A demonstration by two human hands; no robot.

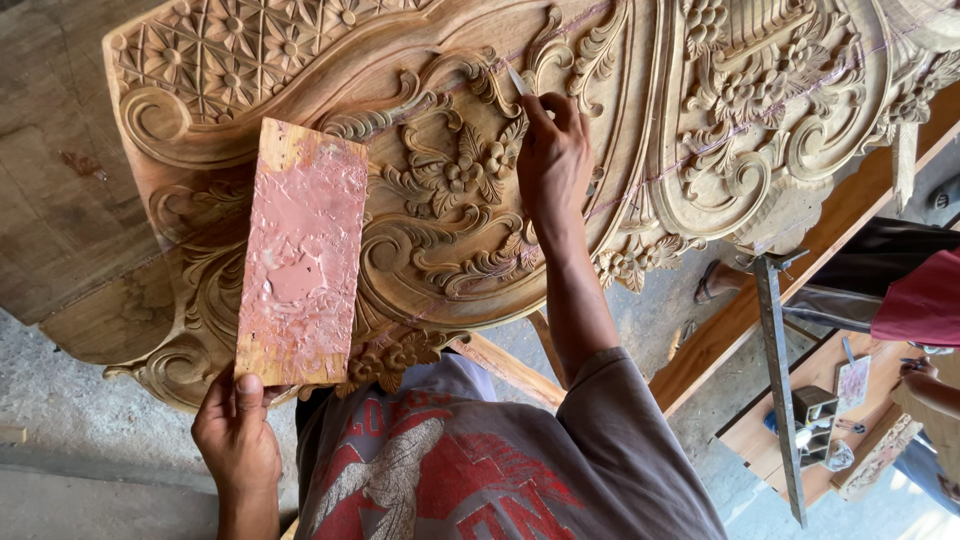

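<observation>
The left hand (237, 432), at lower left of the frame, grips the bottom edge of a wooden board (302, 252) coated with pink filler paste. The right hand (552, 160), upper centre, pinches a small blade (517, 79) against the carved wooden panel (700, 120) filling the upper frame. At lower right, a metal bar (778, 385) crosses a cluttered surface (760, 440) where another person's hand (917, 368) rests.

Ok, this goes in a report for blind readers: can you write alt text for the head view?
A person's right hand presses a small blade against an ornate carved wooden panel, while the left hand holds a wooden board smeared with pink putty.
</observation>
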